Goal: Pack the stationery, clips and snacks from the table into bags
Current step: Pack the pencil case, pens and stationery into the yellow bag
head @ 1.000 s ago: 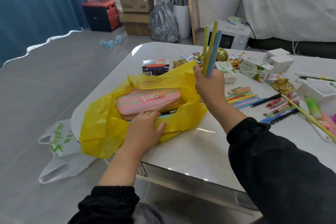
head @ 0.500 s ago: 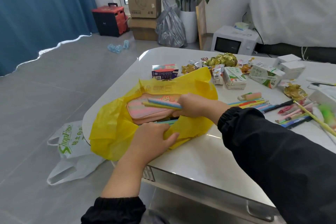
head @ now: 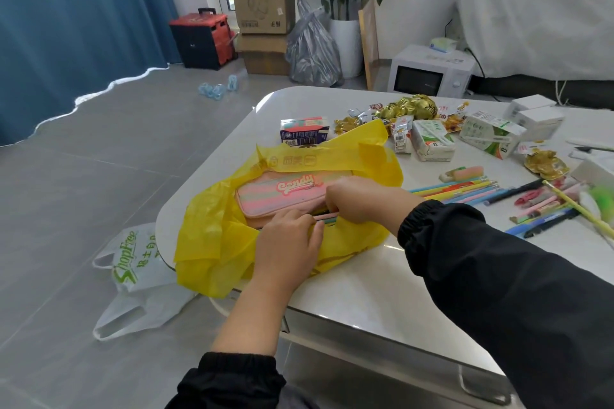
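A yellow plastic bag (head: 212,239) lies open at the table's near left corner. Inside it rests a pink striped pencil case (head: 282,196) with "Candy" on it. My right hand (head: 362,199) reaches into the bag's mouth, its fingers curled round a few coloured pencils (head: 327,218) beside the case; only their ends show. My left hand (head: 285,249) presses down on the bag's near edge, fingers on the plastic. More pencils and pens (head: 465,188) lie on the white table (head: 382,295) to the right.
Snack packets, gold-wrapped sweets (head: 415,106) and small cartons (head: 432,144) crowd the table's far side. White boxes (head: 538,116) stand at the far right. A white shopping bag (head: 139,276) lies on the floor by the table's left corner. A microwave (head: 428,75) sits on the floor behind.
My right hand has brought the bundle of pencils down from upright above the table into the yellow bag, beside the pencil case. My left hand has stayed on the bag's near edge.
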Motion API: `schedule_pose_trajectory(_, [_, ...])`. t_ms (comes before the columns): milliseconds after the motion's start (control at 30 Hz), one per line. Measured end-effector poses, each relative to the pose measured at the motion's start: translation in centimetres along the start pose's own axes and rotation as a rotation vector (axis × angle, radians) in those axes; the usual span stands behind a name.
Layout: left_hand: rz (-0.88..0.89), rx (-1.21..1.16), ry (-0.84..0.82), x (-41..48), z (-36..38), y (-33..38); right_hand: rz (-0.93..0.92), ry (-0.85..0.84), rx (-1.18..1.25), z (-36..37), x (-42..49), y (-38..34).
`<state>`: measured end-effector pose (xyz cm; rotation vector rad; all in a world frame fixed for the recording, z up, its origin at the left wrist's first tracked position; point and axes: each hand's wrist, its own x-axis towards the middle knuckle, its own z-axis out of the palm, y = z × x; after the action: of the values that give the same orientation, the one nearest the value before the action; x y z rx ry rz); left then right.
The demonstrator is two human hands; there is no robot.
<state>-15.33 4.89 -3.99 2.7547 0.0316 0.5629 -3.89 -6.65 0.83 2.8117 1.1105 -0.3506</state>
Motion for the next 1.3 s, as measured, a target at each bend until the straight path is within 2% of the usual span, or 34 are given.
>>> schedule_pose_trajectory(167, [-0.052,0.147,0.025,0.2,0.7,-0.2,-0.030,0.115,0.142,0.8,0.0,0.4])
schedule_pose_trajectory(333, [-0.072,0.188,-0.084,0.4,1.3,0.6,-0.045,0.125,0.196,0.9,-1.0,1.1])
schedule_pose_trajectory(533, [-0.122,0.197,-0.153,1.2,2.2,2.4,-0.039,0.422,0.257,0.6,-3.1,2.4])
schedule_pose_trajectory(667, [-0.120,0.161,-0.182,1.3,3.2,3.2,-0.044,0.513,0.263,1.5,-4.0,3.9])
schedule_pose_trajectory(933, [-0.108,0.168,-0.217,1.0,4.0,2.5,0.173,0.730,0.448,1.9,-6.9,8.5])
schedule_pose_trajectory(1000, [-0.112,0.124,-0.188,1.1,4.0,2.5,0.244,0.672,0.424,2.5,-7.2,10.1])
schedule_pose_trajectory(1100, [-0.125,0.035,-0.131,1.0,4.2,2.4,0.305,0.489,0.319,3.5,-7.6,11.9])
schedule_pose_trajectory(1300, [-0.140,-0.005,-0.133,1.1,4.2,2.7,0.258,0.212,-0.192,5.2,-8.6,12.4])
